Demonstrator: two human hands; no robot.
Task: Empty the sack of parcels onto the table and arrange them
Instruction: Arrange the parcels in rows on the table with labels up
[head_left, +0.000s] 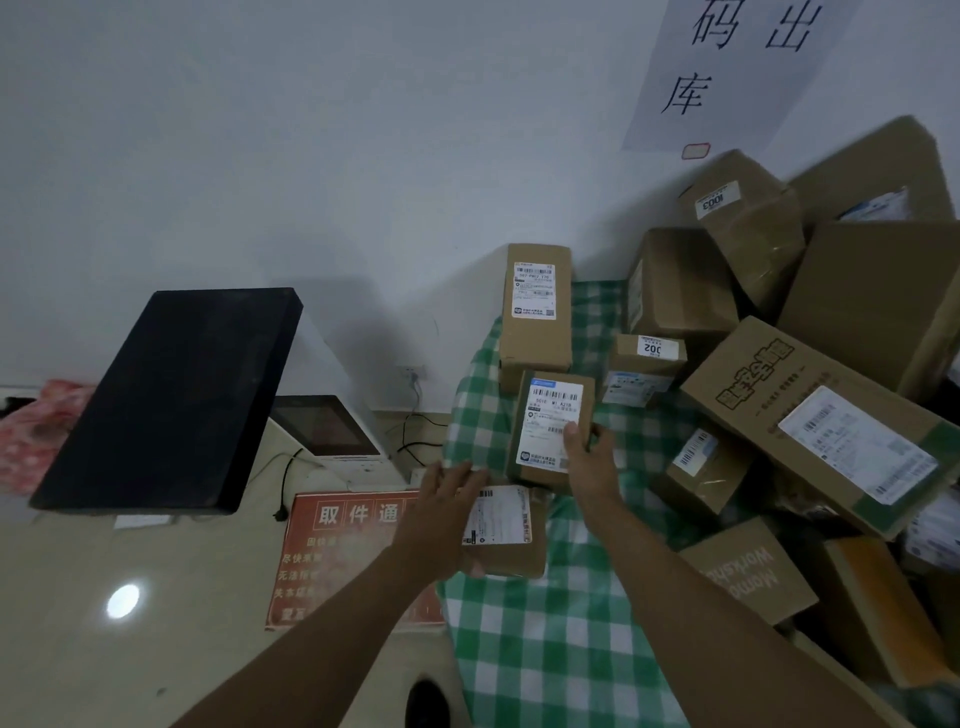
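Arranging step, sack not in view, so emptying is probably done; parcels already lie on the green-checked cloth (545, 649) over the table. Right hand (587, 457) grips the small labelled box (550, 426) at its near right corner, thumb on the label face, the other fingers curled round the right edge; the box stands tilted up, its base just beyond the fingertips. Left hand (447, 499) lies flat with straight fingers on top of the flat parcel (506, 530), pressing or steadying it rather than gripping; that parcel sits just below the right hand's box, near the cloth's left edge. Past the right fingertips stands the tall upright box (535, 312), touching or just behind the held one. To the right of the right fingers sits the 302 box (647, 364), and well right of that the heap of big cartons (810, 405), unsorted and leaning on each other. Judgement: the small boxes are being lined up at the left of the cloth. Next move likely calls for seating the held box square beside the tall one, label up, then reaching right into the heap; risk is the leaning cartons sliding when one gets pulled. The black screen (166, 400) and red notice (337, 551) sit left of the left hand, off the cloth.
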